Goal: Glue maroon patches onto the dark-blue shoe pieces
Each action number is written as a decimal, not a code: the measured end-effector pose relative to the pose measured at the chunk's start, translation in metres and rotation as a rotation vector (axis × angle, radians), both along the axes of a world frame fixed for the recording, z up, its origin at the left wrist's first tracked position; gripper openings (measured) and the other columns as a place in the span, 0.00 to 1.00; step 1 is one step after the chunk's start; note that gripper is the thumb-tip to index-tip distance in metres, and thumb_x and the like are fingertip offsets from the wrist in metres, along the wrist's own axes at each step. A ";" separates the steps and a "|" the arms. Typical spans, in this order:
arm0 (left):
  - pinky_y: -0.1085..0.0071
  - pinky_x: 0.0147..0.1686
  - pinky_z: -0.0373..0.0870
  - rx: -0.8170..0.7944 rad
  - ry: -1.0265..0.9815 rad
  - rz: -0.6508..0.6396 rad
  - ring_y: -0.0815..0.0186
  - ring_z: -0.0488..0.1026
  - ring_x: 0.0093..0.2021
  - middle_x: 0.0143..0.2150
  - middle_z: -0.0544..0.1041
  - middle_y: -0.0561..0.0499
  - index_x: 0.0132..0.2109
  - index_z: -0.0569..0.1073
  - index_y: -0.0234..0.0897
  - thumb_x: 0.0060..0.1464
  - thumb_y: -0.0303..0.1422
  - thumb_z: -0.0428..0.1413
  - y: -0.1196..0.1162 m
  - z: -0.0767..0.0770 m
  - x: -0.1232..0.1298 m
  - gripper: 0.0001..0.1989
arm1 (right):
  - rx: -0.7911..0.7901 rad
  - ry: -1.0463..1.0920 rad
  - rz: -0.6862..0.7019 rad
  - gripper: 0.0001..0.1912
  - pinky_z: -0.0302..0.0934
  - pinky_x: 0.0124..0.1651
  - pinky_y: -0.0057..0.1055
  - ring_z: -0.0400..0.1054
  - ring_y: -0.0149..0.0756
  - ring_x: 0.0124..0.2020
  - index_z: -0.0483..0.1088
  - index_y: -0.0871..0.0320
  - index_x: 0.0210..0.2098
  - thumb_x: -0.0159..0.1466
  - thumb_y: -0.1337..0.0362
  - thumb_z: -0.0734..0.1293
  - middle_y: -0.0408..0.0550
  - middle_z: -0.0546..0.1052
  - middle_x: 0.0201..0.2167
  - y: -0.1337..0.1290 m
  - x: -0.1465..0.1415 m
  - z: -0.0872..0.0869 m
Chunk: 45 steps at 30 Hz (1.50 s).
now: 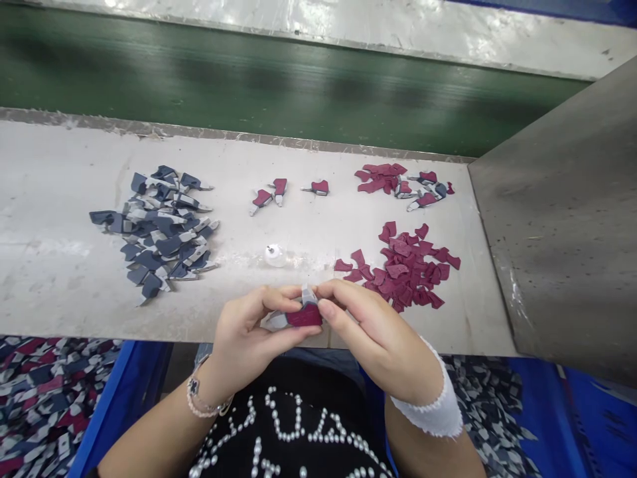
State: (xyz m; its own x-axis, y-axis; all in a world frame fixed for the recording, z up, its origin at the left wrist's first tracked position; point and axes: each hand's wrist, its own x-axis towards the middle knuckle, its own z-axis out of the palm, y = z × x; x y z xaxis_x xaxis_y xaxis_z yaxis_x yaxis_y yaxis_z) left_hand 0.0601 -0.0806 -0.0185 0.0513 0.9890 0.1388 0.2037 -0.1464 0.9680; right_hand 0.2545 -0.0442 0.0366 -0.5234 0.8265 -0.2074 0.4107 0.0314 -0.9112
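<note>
Held just above the front edge of the worktop is a small layered piece, a maroon fabric patch (304, 316) over a pale grey-and-white strip (277, 321). The person's left hand (253, 338) and right hand (368, 325) both grasp it, curled in a close pinch between thumbs and forefingers. That even two-sided grip keeps the small piece steady, and the fingers stay near its edges, though they cover much of it. How the layers meet, and whether they are joined, is hidden behind the fingertips. Beyond the hands, on the pale scuffed worktop (99, 312), lie a heap of navy-and-white pieces (159, 232), three maroon-and-white pieces (279, 192), a mixed maroon cluster (403, 182), and a heap of loose maroon patches (405, 265). A small clear round object (275, 255) sits between them, too blurred to identify. Past the worktop runs a green conveyor belt (249, 79). Below, blue bins (119, 398) hold jumbled pieces, cut off by the frame, and a grey metal panel (557, 212) closes the right side.
</note>
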 end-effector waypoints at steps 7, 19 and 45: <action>0.71 0.47 0.82 0.057 0.008 -0.106 0.64 0.81 0.47 0.48 0.82 0.57 0.41 0.74 0.45 0.49 0.25 0.67 0.000 0.012 -0.003 0.15 | 0.146 -0.058 0.012 0.10 0.58 0.38 0.32 0.66 0.34 0.34 0.70 0.57 0.38 0.72 0.62 0.60 0.43 0.73 0.31 -0.004 0.002 0.007; 0.66 0.49 0.81 0.072 -0.035 -0.064 0.60 0.78 0.52 0.50 0.81 0.55 0.44 0.75 0.46 0.50 0.20 0.65 -0.005 0.011 -0.007 0.18 | 0.168 -0.036 0.089 0.15 0.53 0.35 0.31 0.60 0.34 0.31 0.61 0.57 0.31 0.74 0.58 0.58 0.41 0.65 0.28 -0.008 0.001 0.002; 0.79 0.34 0.74 0.036 0.211 -0.106 0.71 0.79 0.32 0.34 0.83 0.57 0.40 0.77 0.41 0.51 0.22 0.63 0.001 0.019 -0.010 0.11 | 0.565 -0.342 0.229 0.12 0.52 0.32 0.33 0.58 0.38 0.32 0.62 0.59 0.32 0.74 0.66 0.58 0.45 0.67 0.30 -0.008 -0.005 0.002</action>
